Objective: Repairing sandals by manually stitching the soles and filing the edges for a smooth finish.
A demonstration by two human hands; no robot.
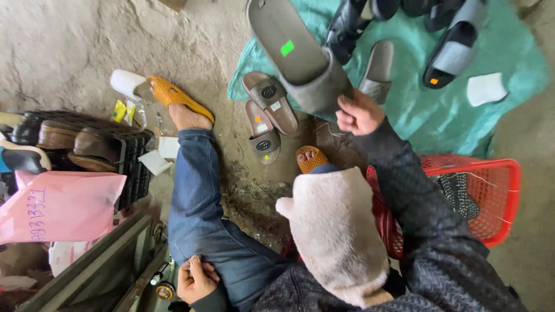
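Right hand (358,112) is clamped around the strap of a big grey foam slide sandal (298,55), smooth sole facing up, held above the teal cloth (428,115) on the rough concrete floor (69,52). Left hand (196,280) is curled, pinching the denim jeans (202,214) at the thigh.

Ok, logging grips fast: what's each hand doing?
Left hand: fingers closed, pinching the jeans at the thigh.
Right hand: closed, holding up a grey slide sandal.

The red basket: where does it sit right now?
In the head view the red basket sits on the ground at the person's right side, under the right arm, just below the green cloth.
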